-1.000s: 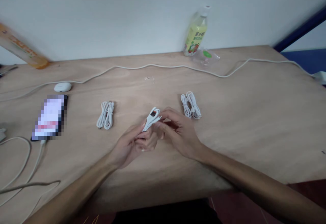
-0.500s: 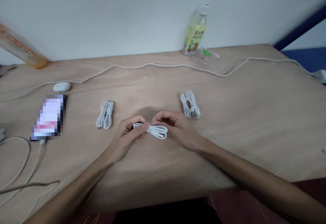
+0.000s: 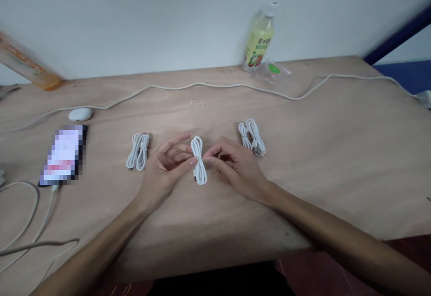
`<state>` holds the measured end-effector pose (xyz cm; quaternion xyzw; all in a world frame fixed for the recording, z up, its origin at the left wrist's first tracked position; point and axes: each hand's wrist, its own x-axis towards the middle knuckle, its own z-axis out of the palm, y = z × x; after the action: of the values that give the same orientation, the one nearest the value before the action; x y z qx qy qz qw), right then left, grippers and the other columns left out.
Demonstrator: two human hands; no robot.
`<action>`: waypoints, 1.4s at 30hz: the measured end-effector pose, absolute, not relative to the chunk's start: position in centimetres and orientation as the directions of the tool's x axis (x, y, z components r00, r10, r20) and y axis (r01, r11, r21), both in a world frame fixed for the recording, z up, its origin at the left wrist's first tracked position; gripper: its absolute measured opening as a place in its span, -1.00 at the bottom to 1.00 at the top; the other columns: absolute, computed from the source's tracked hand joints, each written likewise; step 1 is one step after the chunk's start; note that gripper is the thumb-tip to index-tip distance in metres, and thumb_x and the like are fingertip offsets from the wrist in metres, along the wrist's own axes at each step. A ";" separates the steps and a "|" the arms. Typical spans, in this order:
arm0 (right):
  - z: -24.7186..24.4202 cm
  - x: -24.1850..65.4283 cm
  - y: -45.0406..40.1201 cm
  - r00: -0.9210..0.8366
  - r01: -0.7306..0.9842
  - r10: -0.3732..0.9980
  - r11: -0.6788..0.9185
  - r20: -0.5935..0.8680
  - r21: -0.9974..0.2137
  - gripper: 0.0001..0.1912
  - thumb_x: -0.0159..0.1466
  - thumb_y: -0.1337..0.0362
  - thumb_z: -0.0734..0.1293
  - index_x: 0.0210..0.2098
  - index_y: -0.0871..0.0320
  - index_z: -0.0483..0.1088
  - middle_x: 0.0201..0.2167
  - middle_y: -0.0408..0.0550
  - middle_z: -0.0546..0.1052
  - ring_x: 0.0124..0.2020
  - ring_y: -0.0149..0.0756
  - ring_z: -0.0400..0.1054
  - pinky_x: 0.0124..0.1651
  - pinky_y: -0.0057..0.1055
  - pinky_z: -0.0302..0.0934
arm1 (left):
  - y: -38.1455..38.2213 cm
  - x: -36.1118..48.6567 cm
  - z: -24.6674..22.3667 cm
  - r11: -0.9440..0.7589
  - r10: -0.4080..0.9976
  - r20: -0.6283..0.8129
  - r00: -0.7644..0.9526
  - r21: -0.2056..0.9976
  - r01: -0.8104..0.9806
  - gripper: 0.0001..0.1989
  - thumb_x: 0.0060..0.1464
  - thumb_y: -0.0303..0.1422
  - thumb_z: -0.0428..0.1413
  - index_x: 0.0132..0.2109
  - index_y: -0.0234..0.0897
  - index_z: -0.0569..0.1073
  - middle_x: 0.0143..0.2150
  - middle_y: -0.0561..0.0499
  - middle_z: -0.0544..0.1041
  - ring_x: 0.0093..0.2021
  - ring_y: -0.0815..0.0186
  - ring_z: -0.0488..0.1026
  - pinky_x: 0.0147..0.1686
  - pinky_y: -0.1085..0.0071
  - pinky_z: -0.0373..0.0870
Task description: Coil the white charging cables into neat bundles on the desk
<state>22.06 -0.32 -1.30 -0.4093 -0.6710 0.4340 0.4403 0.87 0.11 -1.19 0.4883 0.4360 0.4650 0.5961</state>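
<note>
Pinching one cable bundle [image 3: 198,166] between both hands' fingertips [image 3: 193,162], two more alongside.

Counting what's lying on my table [image 3: 336,161]

I'm seeing three bundled white cables [image 3: 198,166] mid-table, one bottle [image 3: 258,40] at its far edge, one phone [image 3: 63,154] and one white case [image 3: 80,114] toward its left.

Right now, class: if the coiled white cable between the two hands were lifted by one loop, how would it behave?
The coiled cable would probably sag, since its thin loops look soft. It looks light, pinched by fingertips of the left hand and right hand. Unbound, it might uncoil.
</note>
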 end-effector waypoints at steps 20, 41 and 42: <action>-1.8 21.7 -0.7 -0.239 0.256 0.932 0.332 0.273 -0.908 -0.78 0.56 0.15 0.37 -0.23 0.05 0.48 -0.27 -0.11 0.56 -0.26 -0.27 0.42 -0.19 -0.31 0.38 | -1.5 0.9 -1.0 -0.414 0.910 0.389 0.147 0.877 0.243 -0.84 0.25 -0.39 0.38 -0.07 -0.01 0.75 -0.12 0.00 0.76 -0.08 0.14 0.69 0.05 0.12 0.65; -2.1 20.8 -0.9 -0.418 -0.339 0.881 -0.376 -0.220 -0.862 -0.57 0.30 -0.09 0.59 -0.35 0.10 0.46 -0.43 -0.22 0.44 -0.50 -0.44 0.32 -0.49 -0.46 0.33 | -2.1 -1.2 -1.0 -0.840 0.533 0.677 0.508 0.351 0.414 -0.44 0.20 -0.67 0.32 0.20 0.03 0.68 0.02 -0.03 0.79 0.04 0.02 0.75 -0.03 0.06 0.80; -2.3 20.8 -0.8 -0.403 -0.334 0.890 -0.360 -0.213 -0.871 -0.57 0.30 -0.10 0.58 -0.35 0.09 0.47 -0.43 -0.22 0.44 -0.50 -0.43 0.32 -0.49 -0.45 0.32 | -2.0 -1.0 -0.9 -0.854 0.512 0.671 0.537 0.327 0.405 -0.44 0.20 -0.66 0.32 0.22 0.00 0.67 0.02 -0.06 0.79 0.03 0.04 0.75 -0.06 0.13 0.79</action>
<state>20.80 -0.76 -2.33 -0.3586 -0.3874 0.7426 0.4120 -0.97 -1.96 -0.91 0.8741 0.2621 0.4035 0.0661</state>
